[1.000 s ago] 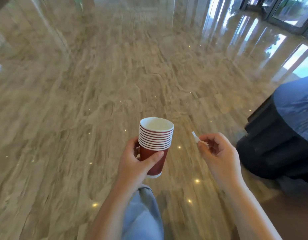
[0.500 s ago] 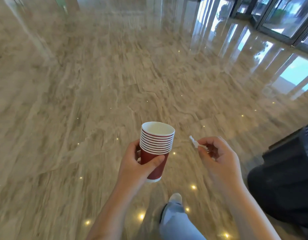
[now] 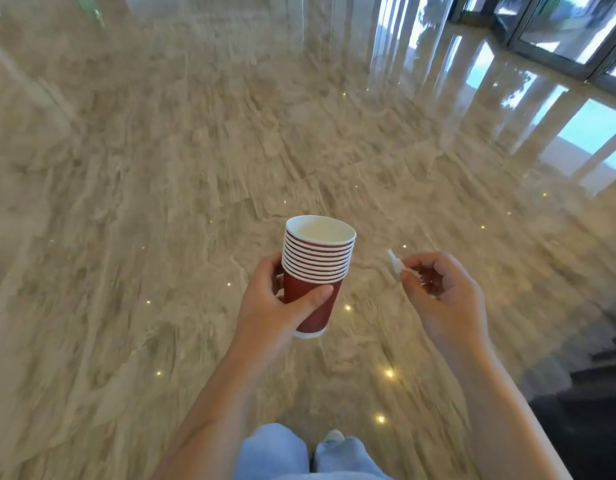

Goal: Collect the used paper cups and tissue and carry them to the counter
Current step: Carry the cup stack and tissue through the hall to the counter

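Observation:
A stack of several dark red paper cups (image 3: 317,268) with white rims stands upright in my left hand (image 3: 275,306), whose thumb and fingers wrap the lowest cup. To its right, my right hand (image 3: 441,299) pinches a small white tissue (image 3: 394,260) between thumb and forefinger; only its tip sticks out. Both hands are held in front of me above the floor, about a hand's width apart.
Glossy beige marble floor (image 3: 161,202) stretches ahead, dotted with light reflections. Glass doors and windows (image 3: 559,36) line the far right. A dark piece of furniture (image 3: 597,420) sits at the lower right edge. My blue trouser legs (image 3: 299,452) show at the bottom.
I have walked forward: the dark furniture on the right has slid back and out toward the lower right edge, and the glass doors are closer. Both hands keep their hold.

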Demonstrator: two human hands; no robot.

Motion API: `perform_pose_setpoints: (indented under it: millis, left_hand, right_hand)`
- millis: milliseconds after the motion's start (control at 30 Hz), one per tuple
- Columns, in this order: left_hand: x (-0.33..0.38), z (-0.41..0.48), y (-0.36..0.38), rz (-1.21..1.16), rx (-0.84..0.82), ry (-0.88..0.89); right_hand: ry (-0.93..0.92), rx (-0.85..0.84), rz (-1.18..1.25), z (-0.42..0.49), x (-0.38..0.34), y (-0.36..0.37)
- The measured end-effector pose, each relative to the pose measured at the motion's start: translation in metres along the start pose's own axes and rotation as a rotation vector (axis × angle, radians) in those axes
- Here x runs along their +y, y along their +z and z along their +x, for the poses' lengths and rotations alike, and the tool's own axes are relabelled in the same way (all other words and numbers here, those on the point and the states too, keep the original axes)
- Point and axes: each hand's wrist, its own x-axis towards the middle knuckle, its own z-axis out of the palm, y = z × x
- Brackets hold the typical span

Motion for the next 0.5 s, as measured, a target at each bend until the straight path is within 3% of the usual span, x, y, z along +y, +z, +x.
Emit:
perform_pose_setpoints:
  millis: [267, 500]
  left_hand:
    - [-0.019, 0.181, -0.016, -0.059, 0.0, -0.068]
    - [0.001, 0.379, -0.068, -0.093, -0.016, -0.051]
  right_hand:
    - [0.062, -0.03, 0.004, 0.163, 0.031, 0.09]
    - [-0.031, -0.079, -0.046, 0.339, 0.007, 0.209]
